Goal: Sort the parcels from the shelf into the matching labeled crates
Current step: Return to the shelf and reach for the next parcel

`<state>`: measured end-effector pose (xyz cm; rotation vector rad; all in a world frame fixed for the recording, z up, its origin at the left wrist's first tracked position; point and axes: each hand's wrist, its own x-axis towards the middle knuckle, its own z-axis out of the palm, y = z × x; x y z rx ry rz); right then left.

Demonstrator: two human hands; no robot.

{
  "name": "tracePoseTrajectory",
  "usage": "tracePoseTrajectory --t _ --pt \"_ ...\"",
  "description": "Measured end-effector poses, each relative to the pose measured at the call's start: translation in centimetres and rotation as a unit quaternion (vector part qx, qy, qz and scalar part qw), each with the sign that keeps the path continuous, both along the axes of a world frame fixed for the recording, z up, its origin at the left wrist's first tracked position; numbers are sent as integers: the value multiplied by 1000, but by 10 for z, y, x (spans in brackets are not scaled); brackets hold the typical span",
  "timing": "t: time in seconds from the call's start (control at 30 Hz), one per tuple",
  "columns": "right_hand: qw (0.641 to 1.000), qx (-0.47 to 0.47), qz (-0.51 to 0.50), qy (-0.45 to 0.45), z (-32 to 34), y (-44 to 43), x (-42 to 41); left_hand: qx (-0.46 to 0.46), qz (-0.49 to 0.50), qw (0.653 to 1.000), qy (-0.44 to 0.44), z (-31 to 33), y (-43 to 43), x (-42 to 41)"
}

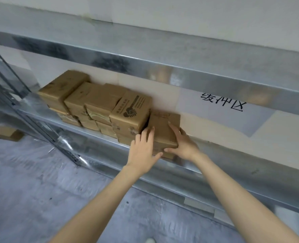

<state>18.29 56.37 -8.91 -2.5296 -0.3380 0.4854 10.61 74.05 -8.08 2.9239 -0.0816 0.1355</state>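
Several brown cardboard parcels stand stacked in a row on a metal shelf (206,165). The rightmost parcel (162,127) lies lower than its neighbour, a taller parcel (130,113) printed with a handshake logo. My left hand (142,148) holds the rightmost parcel at its left side, fingers up along the edge and thumb under the front corner. My right hand (183,142) grips its right side, fingers over the top and thumb at the front. No crates are in view.
A shelf beam (180,71) runs overhead above the parcels. Black characters (223,102) are written on the wall behind the shelf. One small box (6,133) lies on the grey floor at the left, beside the shelf's slanted metal upright (31,123).
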Motion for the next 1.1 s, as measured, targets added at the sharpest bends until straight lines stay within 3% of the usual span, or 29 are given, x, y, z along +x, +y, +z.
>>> tracePoseTrajectory --t 0.23,0.47,0.8,1.1 --pt "1000 18 10 20 -1 -10 3 -92 -1 995 41 -1 -3 21" --pt "998 62 3 30 -4 -10 1 -217 0 968 123 -3 2 39" --pt "998 54 -21 -25 1 -21 -14 -281 -24 953 111 2 -4 39" --pt "975 164 -125 -84 37 -95 -67 -315 -121 930 149 41 -76 28"
